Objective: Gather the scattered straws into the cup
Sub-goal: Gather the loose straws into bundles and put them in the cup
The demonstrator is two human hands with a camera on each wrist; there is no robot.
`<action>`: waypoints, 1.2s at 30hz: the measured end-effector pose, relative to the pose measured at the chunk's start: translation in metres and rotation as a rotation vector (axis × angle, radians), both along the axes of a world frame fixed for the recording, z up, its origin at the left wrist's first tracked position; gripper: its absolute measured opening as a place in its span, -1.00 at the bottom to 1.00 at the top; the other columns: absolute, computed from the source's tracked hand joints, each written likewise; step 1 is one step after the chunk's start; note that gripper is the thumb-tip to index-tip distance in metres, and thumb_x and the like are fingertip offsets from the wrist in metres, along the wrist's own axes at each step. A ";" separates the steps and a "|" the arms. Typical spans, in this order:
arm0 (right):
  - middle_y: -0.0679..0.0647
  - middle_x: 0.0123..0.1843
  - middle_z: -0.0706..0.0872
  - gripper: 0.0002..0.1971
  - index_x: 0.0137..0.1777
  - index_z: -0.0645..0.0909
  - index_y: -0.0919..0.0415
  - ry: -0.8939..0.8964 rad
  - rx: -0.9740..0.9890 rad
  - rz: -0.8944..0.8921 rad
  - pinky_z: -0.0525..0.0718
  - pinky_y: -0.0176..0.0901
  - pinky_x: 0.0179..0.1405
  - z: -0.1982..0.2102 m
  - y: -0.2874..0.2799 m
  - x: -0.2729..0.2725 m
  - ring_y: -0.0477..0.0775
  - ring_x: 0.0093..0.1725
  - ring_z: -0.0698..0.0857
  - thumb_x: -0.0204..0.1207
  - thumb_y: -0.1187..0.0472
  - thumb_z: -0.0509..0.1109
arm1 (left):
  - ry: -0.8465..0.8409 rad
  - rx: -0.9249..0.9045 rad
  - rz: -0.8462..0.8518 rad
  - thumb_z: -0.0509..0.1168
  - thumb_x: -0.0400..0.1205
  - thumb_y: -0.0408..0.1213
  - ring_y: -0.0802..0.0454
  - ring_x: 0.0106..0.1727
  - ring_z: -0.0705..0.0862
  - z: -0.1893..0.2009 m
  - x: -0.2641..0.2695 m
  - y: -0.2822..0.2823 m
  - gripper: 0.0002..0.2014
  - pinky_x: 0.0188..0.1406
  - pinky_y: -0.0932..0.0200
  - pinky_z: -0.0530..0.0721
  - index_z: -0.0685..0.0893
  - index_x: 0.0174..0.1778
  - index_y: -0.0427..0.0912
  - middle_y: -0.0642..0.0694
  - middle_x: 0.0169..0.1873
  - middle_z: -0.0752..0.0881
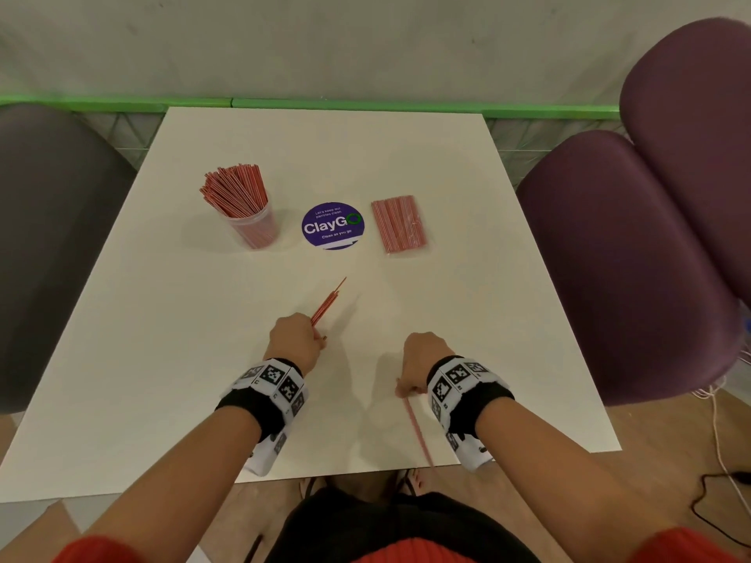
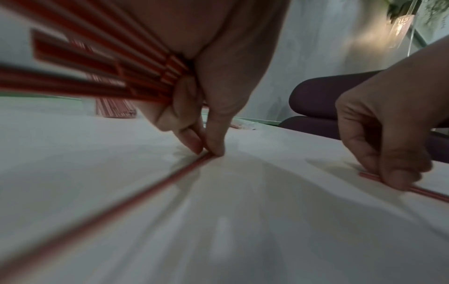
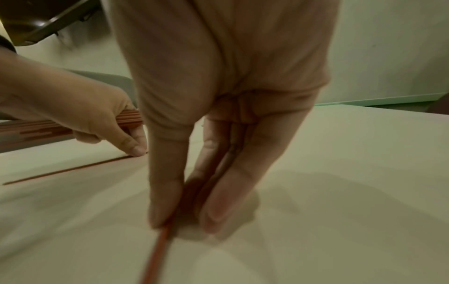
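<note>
Left hand (image 1: 293, 340) clutches a straw bundle (image 1: 327, 303) while pinching another off the desk (image 1: 162, 359), right hand (image 1: 422, 364) pinches a loose straw (image 1: 416, 428) near the edge, the cup (image 1: 255, 228) ahead already crammed — nearly done!

Both hands low, fingers (image 3: 167, 201) pinched, wrists raised.

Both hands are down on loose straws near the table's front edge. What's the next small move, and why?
Probably lift the right hand, since its fingertips already pinch a straw lying flat on the table; the left hand holds a bundle to add it to.
</note>
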State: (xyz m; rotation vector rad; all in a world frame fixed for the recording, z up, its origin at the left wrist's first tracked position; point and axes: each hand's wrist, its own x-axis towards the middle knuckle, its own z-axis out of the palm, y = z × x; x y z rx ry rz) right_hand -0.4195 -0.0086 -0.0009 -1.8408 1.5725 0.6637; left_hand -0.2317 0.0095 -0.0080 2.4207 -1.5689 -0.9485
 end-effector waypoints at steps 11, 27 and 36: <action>0.17 -0.06 0.82 -0.80 -0.08 0.74 0.29 -0.187 -0.140 -0.165 0.76 -0.08 -0.06 -0.003 -0.006 0.000 0.18 -0.03 0.77 0.39 0.18 0.43 | -0.130 0.047 -0.180 0.16 0.70 -0.27 -0.23 0.17 0.66 -0.003 -0.007 -0.003 -0.72 0.11 0.06 0.59 0.61 0.20 -0.37 -0.29 0.18 0.63; 0.19 -0.27 0.61 -0.82 -0.26 0.50 0.24 -1.053 -0.075 -0.895 0.78 -0.06 -0.19 0.009 -0.037 0.034 0.04 -0.36 0.65 0.54 0.41 0.36 | 0.431 -0.153 -0.110 0.00 0.75 -0.15 -0.16 -0.07 0.60 0.014 -0.024 -0.017 -0.74 -0.01 0.07 0.51 0.43 0.08 -0.30 -0.12 -0.17 0.64; 0.16 -0.24 0.61 -0.81 -0.26 0.51 0.23 -1.136 -0.038 -0.894 0.75 0.12 0.00 0.024 -0.054 0.055 0.04 -0.32 0.64 0.56 0.44 0.32 | 0.406 -0.255 -0.222 -0.03 0.76 -0.18 -0.06 -0.20 0.49 0.022 -0.018 -0.031 -0.76 -0.24 0.14 0.40 0.40 0.03 -0.30 -0.12 -0.22 0.55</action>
